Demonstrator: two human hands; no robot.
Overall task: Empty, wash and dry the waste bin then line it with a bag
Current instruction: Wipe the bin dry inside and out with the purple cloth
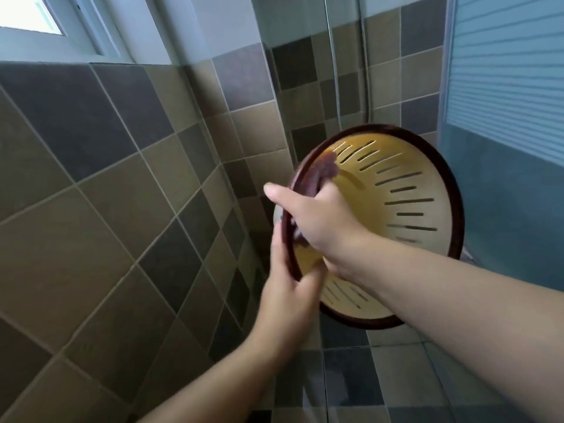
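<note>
So the waste bin (396, 209) is up in the air, tipped mouth-toward-the-camera in a tiled wall (91, 178) corner. Left hand (287, 288) has its grip clamped on the dark rim to steady it, while the right hand (317, 221) is closed on a purplish cloth (317, 175) pressed just inside, probably drying it.

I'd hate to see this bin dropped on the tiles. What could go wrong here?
The left hand grips the bin only at its dark rim, so it may slip while held in the air. The right hand presses a cloth inside; a hard push could twist the bin free. The cloth might snag in the slots.
</note>
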